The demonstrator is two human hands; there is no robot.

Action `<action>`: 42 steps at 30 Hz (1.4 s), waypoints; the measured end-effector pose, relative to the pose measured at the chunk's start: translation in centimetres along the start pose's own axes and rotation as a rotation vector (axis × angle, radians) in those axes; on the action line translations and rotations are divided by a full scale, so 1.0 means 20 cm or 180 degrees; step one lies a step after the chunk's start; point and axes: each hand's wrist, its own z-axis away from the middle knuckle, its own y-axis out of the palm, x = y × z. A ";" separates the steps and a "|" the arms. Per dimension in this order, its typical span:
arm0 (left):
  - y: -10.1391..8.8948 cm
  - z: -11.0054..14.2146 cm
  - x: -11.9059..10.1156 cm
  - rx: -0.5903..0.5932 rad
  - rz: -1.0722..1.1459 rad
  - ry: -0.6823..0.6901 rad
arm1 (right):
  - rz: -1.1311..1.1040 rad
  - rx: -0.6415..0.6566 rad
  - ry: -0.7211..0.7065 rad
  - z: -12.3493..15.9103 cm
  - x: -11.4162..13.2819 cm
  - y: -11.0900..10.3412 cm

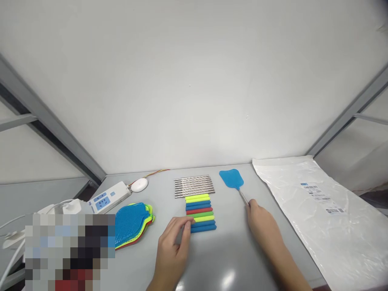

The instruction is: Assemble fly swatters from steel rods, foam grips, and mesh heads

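My right hand (257,218) is closed around the lower end of a blue fly swatter (232,178); its thin metal rod (243,197) shows above the fist, and the grip end is hidden. The swatter's head points away toward the wall. My left hand (174,246) is at the left ends of a row of coloured handle tubes (200,211) in yellow, blue, red and green. Its thumb and index fingertips come together over the nearer tubes; whether they pinch one is hidden. Behind the tubes lies a row of bare metal rods (194,186).
Left of the tubes is a stack of swatter heads (131,220), blue on top of yellow and red. A power strip (109,198) and a round white device (139,185) lie behind it. A large white plastic bag (303,218) covers the table's right side. A wall closes the back.
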 end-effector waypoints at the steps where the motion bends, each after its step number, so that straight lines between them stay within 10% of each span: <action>1: -0.02 0.02 0.01 -0.0023 -0.0101 0.0037 | 0.0111 0.0067 -0.0037 -0.01 0.01 0.00; 13: -0.04 0.01 0.03 -0.0277 -0.0398 0.0027 | 0.0670 0.0070 -0.0726 -0.10 -0.03 -0.09; 19: -0.03 0.01 0.00 -0.0062 -0.0879 0.0243 | 0.0519 0.0212 -0.1844 -0.34 0.32 -0.20; 27: -0.05 0.06 0.00 0.0281 -0.1091 0.0258 | 0.0216 0.0408 -0.2708 -0.68 0.85 -0.01; 42: -0.03 0.09 0.06 0.0382 -0.1628 -0.0125 | 0.0443 0.0434 -0.3113 -0.75 1.00 0.00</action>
